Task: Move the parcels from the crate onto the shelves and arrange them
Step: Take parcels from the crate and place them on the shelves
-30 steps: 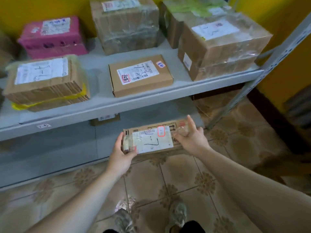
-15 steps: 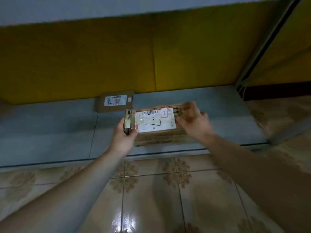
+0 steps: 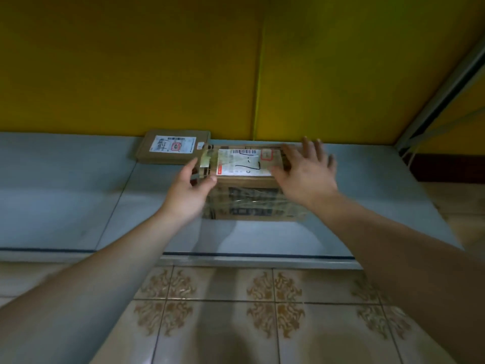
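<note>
Two hands are at the ends of one taped cardboard parcel (image 3: 252,203), which now sits on the low grey shelf (image 3: 65,200), far back and close to the yellow wall (image 3: 131,61). Half a second ago it was held over the front part of that shelf with a hand clamped on each end. A second ago it hung above the tiled floor (image 3: 223,311), in front of the rack.

The right hand (image 3: 307,174) has let go since then. Its fingers (image 3: 308,147) are spread and straight over the right end of the parcel's top, blurred by motion. The left hand (image 3: 187,191) is still at the left end, its thumb touching the upper front edge and its forefinger reaching along the taped end. Whether it still grips the parcel I cannot tell. The white label (image 3: 242,162) with black pen strokes faces up, as before.

One flat brown parcel (image 3: 173,148) with its own label lies at the back of the shelf, against the wall. The taped parcel's rear left corner is just beside its right edge; whether they touch I cannot tell. It blocks the way to the left and the wall blocks the way behind. A grey rack post (image 3: 441,101) slants up at the far right, well apart from the hands.
</note>
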Tool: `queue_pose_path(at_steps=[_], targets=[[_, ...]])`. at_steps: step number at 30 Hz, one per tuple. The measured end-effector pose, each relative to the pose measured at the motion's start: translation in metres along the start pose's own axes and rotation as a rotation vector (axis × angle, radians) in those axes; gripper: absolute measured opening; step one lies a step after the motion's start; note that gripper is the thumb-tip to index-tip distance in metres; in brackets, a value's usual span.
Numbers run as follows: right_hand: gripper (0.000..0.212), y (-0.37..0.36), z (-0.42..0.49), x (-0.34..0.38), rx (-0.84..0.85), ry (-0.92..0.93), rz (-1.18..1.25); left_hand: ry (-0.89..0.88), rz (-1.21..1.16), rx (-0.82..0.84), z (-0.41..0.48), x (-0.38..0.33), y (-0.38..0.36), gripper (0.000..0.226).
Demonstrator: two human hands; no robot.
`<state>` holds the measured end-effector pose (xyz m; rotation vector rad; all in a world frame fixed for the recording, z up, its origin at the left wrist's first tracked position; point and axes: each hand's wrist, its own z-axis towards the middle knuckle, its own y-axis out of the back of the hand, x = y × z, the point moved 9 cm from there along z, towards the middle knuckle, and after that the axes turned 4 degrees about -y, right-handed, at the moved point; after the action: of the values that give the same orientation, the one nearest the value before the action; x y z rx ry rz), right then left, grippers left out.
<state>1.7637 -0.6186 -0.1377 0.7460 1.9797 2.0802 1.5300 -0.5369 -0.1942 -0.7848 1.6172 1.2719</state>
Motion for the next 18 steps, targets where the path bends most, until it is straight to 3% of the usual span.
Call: queue_pose_path(at_steps=[2,4,7,10,18], targets=[[0.083,-0.009,-0.002,0.029,0.086,0.133,-0.092,0.025,0.044,0.027,-0.002,0.02,0.005,0.065],[0.096,-0.026,-0.006,0.044,0.154,0.2,-0.196,0.057,0.238,0.025,-0.002,0.051,0.016,0.064],[0.093,-0.037,-0.008,0.045,0.061,0.228,-0.305,0.1,0.661,0.107,0.005,0.104,0.024,0.068],[0.085,-0.039,-0.007,0.044,-0.057,0.252,-0.316,0.156,0.923,0.199,0.005,0.142,0.02,0.07],[0.078,-0.041,0.04,0.051,-0.137,0.255,-0.292,0.148,1.014,0.134,0.006,0.153,0.015,0.078]])
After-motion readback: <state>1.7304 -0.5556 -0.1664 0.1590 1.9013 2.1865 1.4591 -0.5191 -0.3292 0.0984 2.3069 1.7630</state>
